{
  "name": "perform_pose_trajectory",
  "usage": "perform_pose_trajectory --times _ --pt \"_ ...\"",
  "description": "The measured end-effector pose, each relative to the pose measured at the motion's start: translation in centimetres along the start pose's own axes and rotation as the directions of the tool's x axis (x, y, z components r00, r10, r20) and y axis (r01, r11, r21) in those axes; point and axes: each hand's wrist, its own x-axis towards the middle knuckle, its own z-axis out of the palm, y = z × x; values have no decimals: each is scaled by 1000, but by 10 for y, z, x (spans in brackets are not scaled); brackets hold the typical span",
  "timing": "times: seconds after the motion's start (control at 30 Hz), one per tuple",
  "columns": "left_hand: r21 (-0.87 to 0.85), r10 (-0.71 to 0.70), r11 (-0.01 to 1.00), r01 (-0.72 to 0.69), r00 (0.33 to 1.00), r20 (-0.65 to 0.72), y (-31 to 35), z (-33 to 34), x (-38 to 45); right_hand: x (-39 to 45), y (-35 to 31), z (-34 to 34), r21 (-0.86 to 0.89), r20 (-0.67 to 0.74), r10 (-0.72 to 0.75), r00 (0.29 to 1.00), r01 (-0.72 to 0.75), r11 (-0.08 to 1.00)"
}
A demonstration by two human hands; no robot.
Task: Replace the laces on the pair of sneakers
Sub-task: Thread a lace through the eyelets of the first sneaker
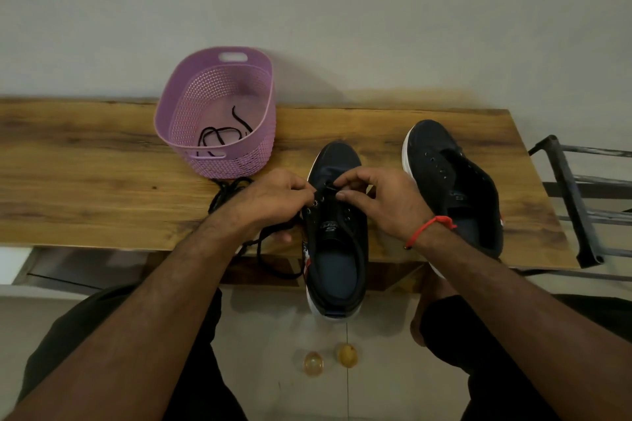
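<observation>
A dark navy sneaker (337, 249) with a white sole lies on the wooden table's (85, 181) front edge, heel hanging over it. A black lace (355, 243) runs through its lowest eyelets, one end trailing back into the shoe, the other looping left over the table edge. My left hand (273, 198) pinches the lace at the left eyelets. My right hand (379, 198) pinches the lace near the toe end of the eyelets. The second sneaker (455, 181), with no lace, lies to the right.
A purple perforated basket (253, 161) stands at the back left with a black lace (219, 137) inside. Another lace (229, 190) lies in front of the basket. A dark metal rack (567, 202) sits past the table's right end. Two small yellowish objects (330, 359) lie on the floor.
</observation>
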Motion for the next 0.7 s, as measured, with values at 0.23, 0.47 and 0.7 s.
perform_pose_trajectory --times 0.23,0.47,0.7 --pt "-36 -20 999 21 999 45 1 -4 -4 1 -8 13 -151 1 -14 1000 14 988" --pt "-24 -8 1000 10 999 49 -1 -4 -2 3 -9 17 -234 3 -5 1000 5 972" --pt "-2 72 997 -72 995 -63 -4 4 -1 1 -7 14 -173 -16 -10 1000 7 985"
